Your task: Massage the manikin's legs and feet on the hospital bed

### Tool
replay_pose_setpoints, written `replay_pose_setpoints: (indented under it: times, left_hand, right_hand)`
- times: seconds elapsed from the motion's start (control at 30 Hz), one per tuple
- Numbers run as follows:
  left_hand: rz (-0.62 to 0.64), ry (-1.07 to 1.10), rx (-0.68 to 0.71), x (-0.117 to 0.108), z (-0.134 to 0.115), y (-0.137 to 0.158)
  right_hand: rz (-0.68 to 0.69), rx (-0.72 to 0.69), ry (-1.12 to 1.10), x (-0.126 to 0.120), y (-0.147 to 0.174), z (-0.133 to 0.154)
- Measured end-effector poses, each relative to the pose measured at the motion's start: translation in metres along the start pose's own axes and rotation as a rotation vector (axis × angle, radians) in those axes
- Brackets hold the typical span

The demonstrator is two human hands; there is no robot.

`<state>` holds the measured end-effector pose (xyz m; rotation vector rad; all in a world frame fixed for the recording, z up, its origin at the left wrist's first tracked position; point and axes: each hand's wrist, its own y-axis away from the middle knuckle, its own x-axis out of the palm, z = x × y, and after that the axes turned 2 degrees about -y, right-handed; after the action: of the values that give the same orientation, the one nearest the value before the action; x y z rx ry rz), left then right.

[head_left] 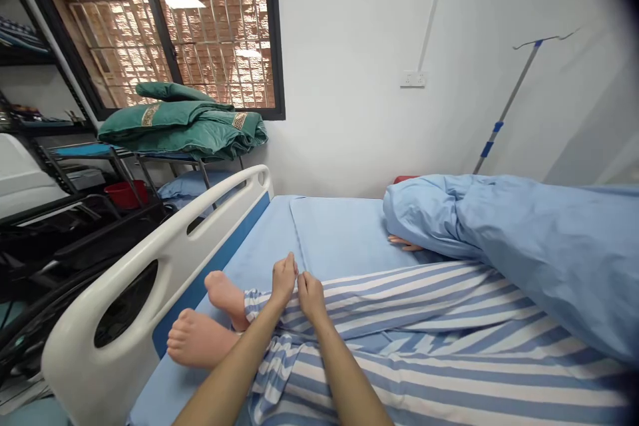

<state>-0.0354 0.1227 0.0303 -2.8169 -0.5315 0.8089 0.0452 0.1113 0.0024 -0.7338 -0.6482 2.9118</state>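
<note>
Both of my arms reach over the near leg of a lying figure, seemingly a manikin, in blue-and-white striped trousers (389,296). My left hand (285,277) is closed at the far trouser leg near its cuff, just above the ankle. Close beside it, my right hand (310,296) is closed on the same leg a little further up the shin. The fingers of both look curled round the striped cloth, though their undersides are hidden. Two bare feet (200,339) stick out of the cuffs at left. A blue quilt (464,219) covers the upper legs and body.
A white bed end board (164,246) rises left of the feet. The light blue sheet (344,226) lies beneath. The figure's hand (405,243) shows under the quilt's edge. Green folded bedding (184,123) is stacked by the window; an IV pole (504,113) stands behind the bed.
</note>
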Motion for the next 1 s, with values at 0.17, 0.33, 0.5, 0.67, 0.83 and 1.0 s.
replay_pose_setpoints:
  times: [0.17, 0.33, 0.5, 0.67, 0.83, 1.0]
  left_hand:
    - [-0.017, -0.476, -0.013, 0.014, 0.019, 0.020]
    - [0.020, -0.657, -0.027, 0.018, 0.027, 0.023]
    - [0.040, -0.732, -0.023, 0.017, 0.022, 0.024]
    - [-0.023, -0.625, -0.061, 0.018, 0.020, 0.026]
    - [-0.043, -0.524, -0.037, 0.016, 0.023, 0.024]
    - [-0.036, -0.148, 0.029, 0.009, 0.002, 0.013]
  right_hand:
    - [-0.120, 0.152, -0.234, 0.005, -0.002, -0.007]
    - [0.023, 0.027, -0.113, -0.019, -0.003, 0.018]
    - [0.166, -0.239, 0.092, -0.058, -0.009, 0.050]
    - [0.118, -0.106, 0.150, -0.046, -0.003, 0.015]
    - [0.103, -0.108, 0.183, -0.028, 0.007, -0.015]
    - [0.114, -0.075, 0.020, -0.035, 0.004, -0.014]
